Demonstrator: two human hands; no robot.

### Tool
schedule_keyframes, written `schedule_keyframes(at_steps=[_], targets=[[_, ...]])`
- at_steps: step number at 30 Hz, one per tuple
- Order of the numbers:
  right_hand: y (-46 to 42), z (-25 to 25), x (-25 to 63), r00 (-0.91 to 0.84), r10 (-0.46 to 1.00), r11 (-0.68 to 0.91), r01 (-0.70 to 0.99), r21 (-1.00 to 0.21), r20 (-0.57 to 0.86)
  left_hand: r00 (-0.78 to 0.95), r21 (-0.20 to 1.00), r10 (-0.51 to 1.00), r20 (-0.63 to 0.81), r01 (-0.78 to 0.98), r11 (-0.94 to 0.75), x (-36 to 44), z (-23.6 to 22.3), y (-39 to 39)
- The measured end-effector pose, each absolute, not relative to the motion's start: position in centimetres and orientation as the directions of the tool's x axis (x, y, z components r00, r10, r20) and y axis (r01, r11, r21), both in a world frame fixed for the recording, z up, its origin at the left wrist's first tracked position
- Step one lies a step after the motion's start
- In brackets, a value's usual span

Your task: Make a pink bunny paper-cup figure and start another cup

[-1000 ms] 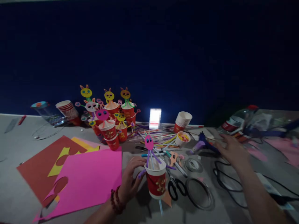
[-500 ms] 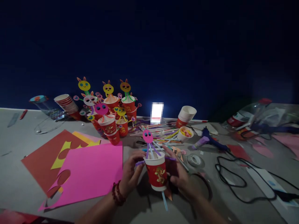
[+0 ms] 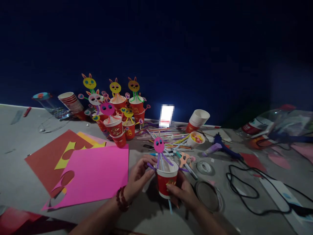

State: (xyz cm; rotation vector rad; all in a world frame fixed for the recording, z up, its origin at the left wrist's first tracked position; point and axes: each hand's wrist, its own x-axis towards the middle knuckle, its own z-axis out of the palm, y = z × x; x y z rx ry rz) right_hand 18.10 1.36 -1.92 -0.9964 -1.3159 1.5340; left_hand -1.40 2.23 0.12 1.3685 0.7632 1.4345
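Note:
A red paper cup [image 3: 167, 182] with a white rim and gold print is held above the table in my right hand [image 3: 183, 191], thumb across its front. Inside stands a pink paper bunny head [image 3: 158, 144] on purple pipe-cleaner limbs and a pale straw. The straw's lower end [image 3: 170, 206] pokes out under the cup. On the cup's left side, my left hand [image 3: 141, 173], with a dark red bead bracelet at the wrist, has thumb and fingers around a purple pipe cleaner [image 3: 151, 165] that sticks out there. A second purple pipe cleaner [image 3: 183, 169] juts out on the right.
Several bunny cups [image 3: 114, 130] stand back left, beside stacked paper cups [image 3: 70, 106]. Pink paper [image 3: 97, 176] lies left. Pipe cleaners [image 3: 168, 133], a cup of cutouts [image 3: 196, 139], tape rolls [image 3: 204, 167], a blue glue gun [image 3: 222, 147] and its looped cable [image 3: 244, 195] lie right.
My right hand has come in from beside the cup and now grips its front. The cup has shifted slightly right. My left hand stays at the purple pipe cleaner.

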Motion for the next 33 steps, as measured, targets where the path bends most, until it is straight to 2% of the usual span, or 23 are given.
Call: schedule_keyframes(at_steps=[4,14,17,23,33], targets=[[1.5,-2.2,17.9,-0.335,0.939,-0.145,-0.173,-0.974,-0.08,0.129,0.928,0.951,0.281,-0.287,-0.236,-1.3,0.3,2.5],[1.3,-1.1,17.9,-0.317,0.946,0.044,-0.086,-0.995,0.069,0.143,0.917,0.958,0.249,-0.355,-0.185,-1.4,-0.3,2.5],[1.2,-1.0,17.8,-0.316,0.946,0.055,-0.061,-0.997,0.072,0.152,0.891,0.968,0.198,-0.439,-0.114,-1.2,-0.9,2.5],[0.7,-1.2,17.5,-0.284,0.958,0.017,-0.094,-0.995,0.043,0.319,0.81,0.947,0.043,-0.565,0.154,-0.5,-1.3,2.2],[-0.1,-2.5,16.8,-0.246,0.967,0.025,-0.166,-0.986,0.066,0.326,0.715,0.943,-0.059,-0.646,0.268,0.7,-1.8,1.1]])
